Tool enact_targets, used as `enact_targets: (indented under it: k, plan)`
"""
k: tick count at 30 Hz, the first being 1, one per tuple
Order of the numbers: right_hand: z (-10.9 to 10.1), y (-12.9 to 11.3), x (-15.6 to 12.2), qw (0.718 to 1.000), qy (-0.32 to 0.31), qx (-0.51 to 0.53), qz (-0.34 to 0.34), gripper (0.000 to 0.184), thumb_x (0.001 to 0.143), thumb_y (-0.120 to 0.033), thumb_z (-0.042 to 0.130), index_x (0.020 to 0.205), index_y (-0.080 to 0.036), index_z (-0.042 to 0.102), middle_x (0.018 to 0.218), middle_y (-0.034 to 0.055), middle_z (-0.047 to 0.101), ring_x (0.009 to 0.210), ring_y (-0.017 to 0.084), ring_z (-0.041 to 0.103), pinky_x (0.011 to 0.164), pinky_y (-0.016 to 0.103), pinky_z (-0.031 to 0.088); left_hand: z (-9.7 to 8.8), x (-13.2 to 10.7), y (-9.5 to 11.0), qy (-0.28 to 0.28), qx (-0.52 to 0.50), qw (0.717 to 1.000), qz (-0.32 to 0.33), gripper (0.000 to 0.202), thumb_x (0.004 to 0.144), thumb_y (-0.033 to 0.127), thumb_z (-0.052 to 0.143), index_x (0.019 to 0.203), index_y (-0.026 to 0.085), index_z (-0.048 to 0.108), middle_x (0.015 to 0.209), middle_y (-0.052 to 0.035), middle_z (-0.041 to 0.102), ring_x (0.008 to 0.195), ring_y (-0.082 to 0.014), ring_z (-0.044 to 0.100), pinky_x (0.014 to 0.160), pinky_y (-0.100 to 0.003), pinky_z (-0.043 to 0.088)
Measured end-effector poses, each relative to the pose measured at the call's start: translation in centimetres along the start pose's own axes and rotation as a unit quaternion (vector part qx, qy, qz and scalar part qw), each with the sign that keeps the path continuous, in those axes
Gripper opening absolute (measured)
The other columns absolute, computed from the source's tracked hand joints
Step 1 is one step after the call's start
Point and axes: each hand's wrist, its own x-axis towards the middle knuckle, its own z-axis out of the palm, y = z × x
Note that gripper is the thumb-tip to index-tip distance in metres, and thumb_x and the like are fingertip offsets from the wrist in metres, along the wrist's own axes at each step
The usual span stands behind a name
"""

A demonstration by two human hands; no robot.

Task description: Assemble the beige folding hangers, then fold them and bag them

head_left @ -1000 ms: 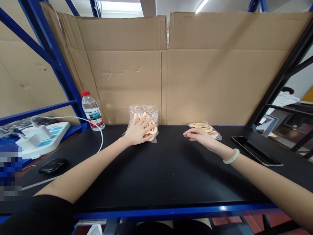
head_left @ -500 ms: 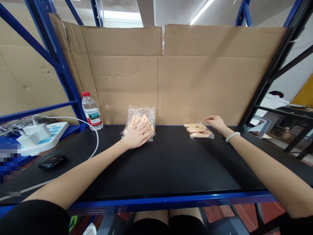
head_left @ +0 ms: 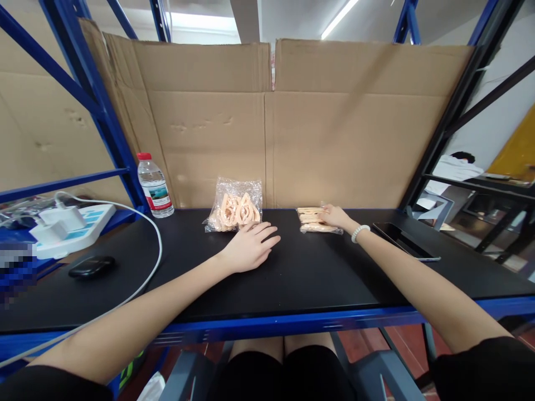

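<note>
A clear plastic bag of tan wooden pieces (head_left: 234, 210) leans against the cardboard at the back of the black shelf top (head_left: 292, 273). My left hand (head_left: 251, 248) rests flat on the shelf just in front of that bag, fingers stretched out, holding nothing. A flatter clear packet of wooden cut-outs (head_left: 311, 220) lies to the right of the bag. My right hand (head_left: 334, 216) lies on the packet's right end, fingers laid over it; a white bead bracelet circles that wrist.
A water bottle (head_left: 155, 185) stands at the back left by a blue post. Left of it lie a white power strip with chargers (head_left: 62, 228), a white cable (head_left: 137, 278) and a black mouse (head_left: 91, 266). A dark tablet (head_left: 403, 241) lies at right. Cardboard sheets (head_left: 334, 122) wall the back.
My left hand came off the bag of wooden pieces and settled on the shelf in front of it. My right hand moved from behind the flat packet onto its right end.
</note>
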Motion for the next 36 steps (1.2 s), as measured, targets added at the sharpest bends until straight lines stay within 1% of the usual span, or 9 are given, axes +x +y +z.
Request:
enact_targets:
  k: [4, 9, 12, 14, 18, 23, 30, 33, 36]
  plan:
    - [0.8, -3.3, -1.9, 0.997, -0.026, 0.030, -0.061, 0.034, 0.088, -0.037, 0.063, 0.113, -0.013, 0.061, 0.101, 0.0126, 0.069, 0.092, 0.023, 0.067, 0.080, 0.033, 0.053, 0.5, -0.1, 0.2, 0.004, -0.052, 0.998, -0.018, 0.035, 0.093, 0.022, 0.043, 0.124, 0.017, 0.060, 0.129, -0.0136, 0.061, 0.124, -0.0292, 0.052, 0.102, -0.047, 0.043]
    - [0.8, -6.2, -3.8, 0.986, -0.027, 0.067, -0.150, 0.035, 0.088, -0.028, 0.060, 0.120, -0.013, 0.057, 0.076, 0.0065, 0.072, 0.062, 0.020, 0.068, 0.062, 0.030, 0.053, 0.2, 0.4, 1.3, 0.004, -0.127, 0.992, -0.019, 0.043, 0.094, 0.029, 0.046, 0.135, 0.017, 0.048, 0.136, -0.0149, 0.056, 0.130, -0.0276, 0.048, 0.107, -0.044, 0.041]
    - [0.3, -7.4, -3.9, 0.968, 0.002, 0.061, -0.242, 0.037, 0.088, -0.007, 0.048, 0.123, -0.017, 0.058, 0.102, 0.0109, 0.072, 0.092, 0.022, 0.068, 0.083, 0.036, 0.051, 0.3, 0.6, 1.9, -0.004, -0.173, 0.985, -0.026, 0.047, 0.093, 0.028, 0.048, 0.138, 0.017, 0.043, 0.141, -0.0149, 0.052, 0.134, -0.0273, 0.045, 0.110, -0.046, 0.038]
    - [0.1, -8.2, -3.6, 0.945, 0.002, 0.047, -0.323, 0.045, 0.085, -0.001, 0.047, 0.123, -0.021, 0.059, 0.124, 0.0089, 0.065, 0.115, 0.022, 0.058, 0.098, 0.037, 0.043, 0.5, 0.6, 1.9, 0.000, -0.208, 0.978, -0.024, 0.046, 0.093, 0.026, 0.048, 0.138, 0.019, 0.042, 0.142, -0.0132, 0.051, 0.134, -0.0258, 0.044, 0.111, -0.046, 0.038]
    - [0.2, -8.9, -3.0, 0.900, -0.033, 0.008, -0.435, 0.026, 0.086, -0.010, 0.057, 0.106, -0.022, 0.069, 0.108, 0.0064, 0.071, 0.108, 0.023, 0.058, 0.093, 0.035, 0.043, 1.0, 0.4, 1.3, 0.021, -0.270, 0.961, -0.054, 0.047, 0.090, 0.028, 0.055, 0.135, 0.020, 0.041, 0.137, -0.0137, 0.055, 0.129, -0.0252, 0.050, 0.107, -0.043, 0.042]
    - [-0.4, -7.8, -3.5, 0.884, -0.015, -0.026, -0.466, 0.024, 0.090, -0.008, 0.050, 0.089, -0.017, 0.072, 0.086, 0.0088, 0.067, 0.086, 0.022, 0.055, 0.080, 0.035, 0.041, 1.3, 0.5, 1.3, 0.000, -0.270, 0.958, -0.093, 0.045, 0.087, 0.037, 0.060, 0.126, 0.018, 0.046, 0.126, -0.0142, 0.061, 0.116, -0.0276, 0.059, 0.099, -0.042, 0.048]
    - [-2.6, -2.0, -4.2, 0.887, 0.071, -0.009, -0.456, 0.027, 0.088, -0.008, 0.049, 0.079, -0.019, 0.071, 0.087, 0.0096, 0.064, 0.089, 0.024, 0.052, 0.082, 0.039, 0.042, 0.4, 0.0, 2.4, -0.014, -0.227, 0.971, -0.071, 0.042, 0.090, 0.037, 0.057, 0.125, 0.014, 0.050, 0.129, -0.0173, 0.059, 0.121, -0.0293, 0.056, 0.102, -0.043, 0.046]
    - [-2.7, 0.8, -4.3, 0.906, 0.048, 0.037, -0.419, 0.029, 0.080, -0.004, 0.050, 0.072, -0.020, 0.072, 0.089, 0.0094, 0.064, 0.089, 0.024, 0.056, 0.081, 0.039, 0.047, 0.1, -0.2, 2.6, -0.023, -0.226, 0.973, -0.037, 0.040, 0.090, 0.033, 0.056, 0.127, 0.016, 0.050, 0.134, -0.0147, 0.057, 0.126, -0.0265, 0.053, 0.106, -0.040, 0.043]
    - [-2.7, 0.9, -5.3, 0.912, 0.061, 0.086, -0.395, 0.043, 0.071, 0.004, 0.040, 0.080, -0.021, 0.073, 0.099, 0.0085, 0.066, 0.095, 0.023, 0.060, 0.087, 0.040, 0.048, -0.2, -0.2, 2.7, -0.026, -0.224, 0.974, -0.024, 0.040, 0.090, 0.032, 0.056, 0.127, 0.017, 0.051, 0.135, -0.0133, 0.057, 0.125, -0.0254, 0.053, 0.106, -0.040, 0.043]
